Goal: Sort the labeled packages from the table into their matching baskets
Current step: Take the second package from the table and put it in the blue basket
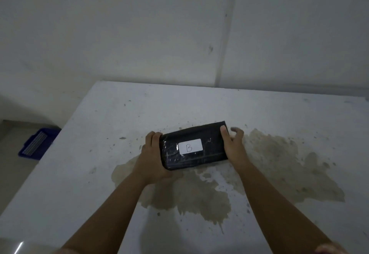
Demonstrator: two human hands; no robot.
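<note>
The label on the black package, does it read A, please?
No, the white label on the black package, held between the left hand and right hand, reads B.

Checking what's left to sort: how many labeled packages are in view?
1: a black package labeled B, mid-table, held between the left hand and right hand. Others could lie outside the view.

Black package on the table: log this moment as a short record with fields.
item: black package, plastic-wrapped
label: white sticker, handwritten B
left hand: grips the package's left end
right hand: grips the right end, thumb on top
surface: white table, large brownish stain under and beside the package
other: blue basket on the floor, left of the table
basket label: not visible
</note>
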